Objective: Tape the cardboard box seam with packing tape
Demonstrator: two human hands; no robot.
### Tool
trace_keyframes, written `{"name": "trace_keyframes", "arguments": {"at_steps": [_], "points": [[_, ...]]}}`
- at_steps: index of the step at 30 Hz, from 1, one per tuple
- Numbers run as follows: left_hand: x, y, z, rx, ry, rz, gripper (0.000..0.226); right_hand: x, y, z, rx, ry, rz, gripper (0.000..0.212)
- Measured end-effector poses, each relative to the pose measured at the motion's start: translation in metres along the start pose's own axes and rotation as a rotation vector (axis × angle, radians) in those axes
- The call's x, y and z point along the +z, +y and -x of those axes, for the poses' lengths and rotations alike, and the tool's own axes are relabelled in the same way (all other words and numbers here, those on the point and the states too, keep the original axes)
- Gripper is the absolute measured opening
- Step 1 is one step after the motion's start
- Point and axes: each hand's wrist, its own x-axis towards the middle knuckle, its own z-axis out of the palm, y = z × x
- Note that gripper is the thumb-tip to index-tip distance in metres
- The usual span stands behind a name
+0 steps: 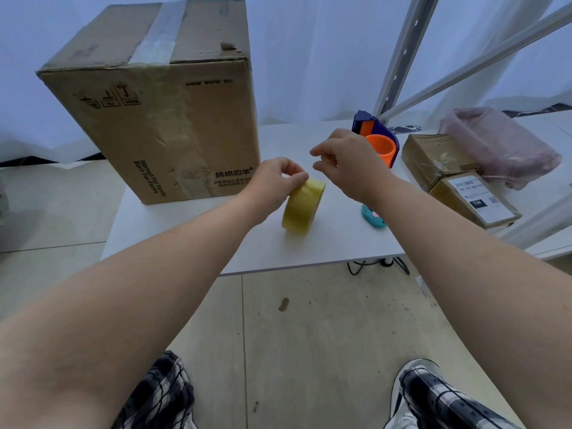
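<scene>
Yellowish packing tape roll [303, 205] stands on edge on the white table [173, 239], just to the right of the big cardboard box's [173, 125] lower front corner. The left hand [277, 181] grips the top of the roll, fingers curled over its rim and clamped on it. The right hand [343, 161] hovers just beside the roll's top, thumb and forefinger pinched together; whether a tape end sits between them is too fine to tell.

Left of the roll, the cardboard box stands upright on the table, printed text on its front face and a strip of clear tape [161, 32] running along the seam on its top. Behind the right hand, right of the roll, sits a blue and orange tape dispenser [379, 140]. A small teal utility knife [373, 216] lies on the table to the right of the roll, partly under the right forearm. Farther right are 2 small brown parcels [458, 178], touching each other, the nearer 1 bearing a white label, and beyond them a pinkish bag [501, 144].
</scene>
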Motion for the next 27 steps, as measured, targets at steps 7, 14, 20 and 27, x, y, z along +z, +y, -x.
{"name": "trace_keyframes", "arguments": {"at_steps": [7, 14, 20, 27], "points": [[-0.005, 0.002, 0.001, 0.044, -0.017, -0.063, 0.008, -0.003, 0.007, 0.002, 0.108, -0.004, -0.229, 0.023], [-0.007, 0.002, 0.001, 0.062, -0.029, -0.109, 0.008, -0.001, 0.005, 0.003, 0.138, -0.048, -0.338, 0.028], [-0.005, 0.004, 0.001, 0.053, -0.025, -0.145, 0.013, -0.003, 0.0, 0.002, 0.033, -0.159, 0.027, 0.033], [-0.003, 0.006, -0.001, 0.056, -0.05, -0.201, 0.012, -0.002, 0.0, 0.001, 0.077, -0.035, 0.128, 0.025]]}}
